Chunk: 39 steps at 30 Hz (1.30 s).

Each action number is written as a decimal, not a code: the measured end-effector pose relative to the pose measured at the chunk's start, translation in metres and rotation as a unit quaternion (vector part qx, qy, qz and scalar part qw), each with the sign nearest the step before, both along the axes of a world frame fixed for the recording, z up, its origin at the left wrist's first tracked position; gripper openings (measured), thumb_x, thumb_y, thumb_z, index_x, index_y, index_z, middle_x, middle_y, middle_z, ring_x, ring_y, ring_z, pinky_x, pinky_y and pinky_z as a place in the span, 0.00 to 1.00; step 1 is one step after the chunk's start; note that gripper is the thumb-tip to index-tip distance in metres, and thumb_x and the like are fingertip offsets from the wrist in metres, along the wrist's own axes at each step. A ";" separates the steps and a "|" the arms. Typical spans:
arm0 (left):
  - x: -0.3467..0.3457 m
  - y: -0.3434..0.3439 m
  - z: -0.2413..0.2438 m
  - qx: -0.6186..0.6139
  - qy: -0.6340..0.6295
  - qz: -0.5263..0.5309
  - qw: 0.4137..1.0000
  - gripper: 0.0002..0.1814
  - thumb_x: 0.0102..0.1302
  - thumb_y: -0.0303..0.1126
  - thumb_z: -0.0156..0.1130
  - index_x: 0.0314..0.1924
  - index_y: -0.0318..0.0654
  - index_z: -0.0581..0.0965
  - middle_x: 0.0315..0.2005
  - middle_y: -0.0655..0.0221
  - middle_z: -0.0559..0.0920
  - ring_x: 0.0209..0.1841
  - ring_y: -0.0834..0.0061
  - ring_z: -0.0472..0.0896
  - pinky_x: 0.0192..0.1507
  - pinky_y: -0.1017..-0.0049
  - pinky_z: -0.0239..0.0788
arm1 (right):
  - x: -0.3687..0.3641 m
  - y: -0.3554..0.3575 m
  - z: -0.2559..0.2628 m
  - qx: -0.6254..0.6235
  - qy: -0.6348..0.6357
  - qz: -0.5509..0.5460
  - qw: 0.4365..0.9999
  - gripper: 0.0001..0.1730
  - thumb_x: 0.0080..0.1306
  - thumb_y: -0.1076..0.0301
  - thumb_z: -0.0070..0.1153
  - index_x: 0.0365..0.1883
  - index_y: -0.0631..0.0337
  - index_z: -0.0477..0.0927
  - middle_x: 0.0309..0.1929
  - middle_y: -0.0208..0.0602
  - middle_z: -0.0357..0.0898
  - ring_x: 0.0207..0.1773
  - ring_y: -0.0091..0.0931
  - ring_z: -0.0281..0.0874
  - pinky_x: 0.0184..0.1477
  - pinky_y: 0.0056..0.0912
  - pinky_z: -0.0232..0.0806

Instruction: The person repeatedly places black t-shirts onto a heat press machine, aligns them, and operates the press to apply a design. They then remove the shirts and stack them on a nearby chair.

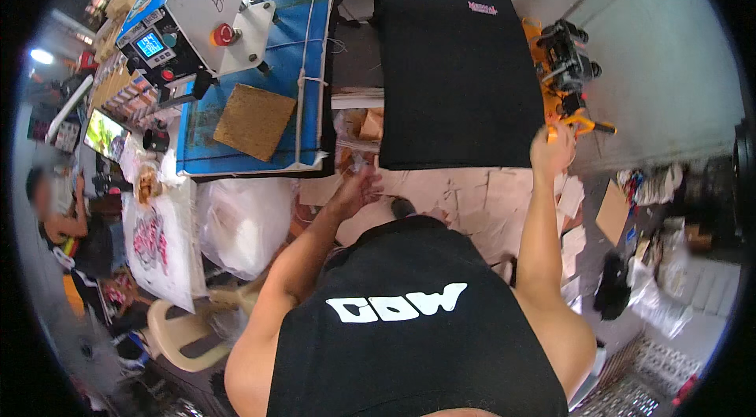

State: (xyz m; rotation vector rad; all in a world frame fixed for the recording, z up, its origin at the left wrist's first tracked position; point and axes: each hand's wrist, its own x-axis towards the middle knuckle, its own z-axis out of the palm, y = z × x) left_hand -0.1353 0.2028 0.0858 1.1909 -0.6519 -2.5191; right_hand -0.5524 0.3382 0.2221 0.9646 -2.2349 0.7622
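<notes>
A black cloth (458, 80) with a small pink print near its far right corner lies flat before me. At its near right corner my right hand (553, 151) has its fingers curled around part of an orange metal lever (582, 121). That lever has a black grip and belongs to an orange frame along the cloth's right side. My left hand (357, 189) hangs low between the cloth and the blue-topped unit, fingers apart, with nothing visible in it. To the left stands a heat press (201, 9) with a lit display and a red stop button (223, 35).
A brown board (255, 121) rests on the blue top (201, 148). Nearby are a plastic-wrapped bundle (245, 225), a printed white cloth (147, 240) and a beige plastic chair (168, 334). Another person (68, 216) is at far left. Cardboard sheets (455, 198) cover the floor.
</notes>
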 end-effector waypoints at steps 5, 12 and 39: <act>-0.050 -0.005 0.038 -0.291 -0.259 0.043 0.920 0.25 0.65 0.46 0.63 0.55 0.34 0.78 0.44 0.62 0.82 0.47 0.68 0.80 0.51 0.69 0.70 | 0.050 -0.035 0.018 0.118 -0.181 0.381 0.899 0.18 0.56 0.64 0.65 0.45 0.61 0.79 0.48 0.42 0.78 0.54 0.39 0.74 0.58 0.44 0.64; -0.104 0.021 0.161 -0.415 -0.007 0.230 0.880 0.14 0.67 0.38 0.65 0.46 0.36 0.83 0.36 0.72 0.83 0.38 0.83 0.77 0.41 0.78 0.69 | 0.164 -0.077 0.081 0.078 -0.154 0.555 0.814 0.24 0.51 0.81 0.49 0.49 0.66 0.80 0.43 0.49 0.81 0.48 0.43 0.80 0.52 0.39 0.71; 0.135 0.312 0.255 -0.661 -0.075 0.134 0.734 0.20 0.58 0.39 0.69 0.47 0.36 0.80 0.51 0.56 0.81 0.56 0.54 0.77 0.62 0.60 0.66 | 0.387 0.010 0.108 0.517 -0.318 0.701 0.373 0.13 0.64 0.68 0.56 0.42 0.68 0.78 0.34 0.44 0.81 0.39 0.30 0.78 0.45 0.37 0.70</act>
